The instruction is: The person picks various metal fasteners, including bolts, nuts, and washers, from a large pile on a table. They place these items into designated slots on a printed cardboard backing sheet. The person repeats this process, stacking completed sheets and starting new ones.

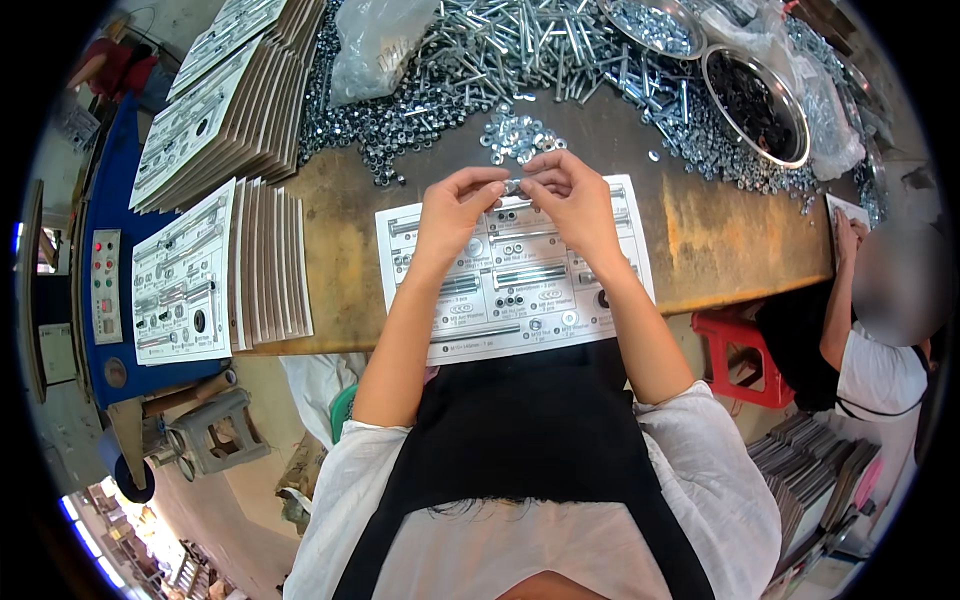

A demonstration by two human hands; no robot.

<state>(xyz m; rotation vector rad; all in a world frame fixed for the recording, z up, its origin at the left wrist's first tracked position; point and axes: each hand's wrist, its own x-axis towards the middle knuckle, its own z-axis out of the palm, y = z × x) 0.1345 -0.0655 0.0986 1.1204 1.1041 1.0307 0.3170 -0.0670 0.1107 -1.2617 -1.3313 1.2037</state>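
Note:
My left hand (455,205) and my right hand (572,205) meet above the far edge of a white printed card (480,349). Between their fingertips is a small silvery metal piece (513,187), perhaps washers; both hands are closed in a pinch on it. The card lies at the table's near edge, with pictures of bolts, nuts and washers in a grid. It is not clear which of these are real parts. Just beyond my fingers lies a small heap of flat washers (520,137).
Loose bolts (530,50) and nuts (400,130) are heaped across the back. Metal bowls hold silvery parts (655,28) and black parts (750,95). Stacked cards (215,270) stand at left. A co-worker (880,370) sits at right near a red stool (742,360).

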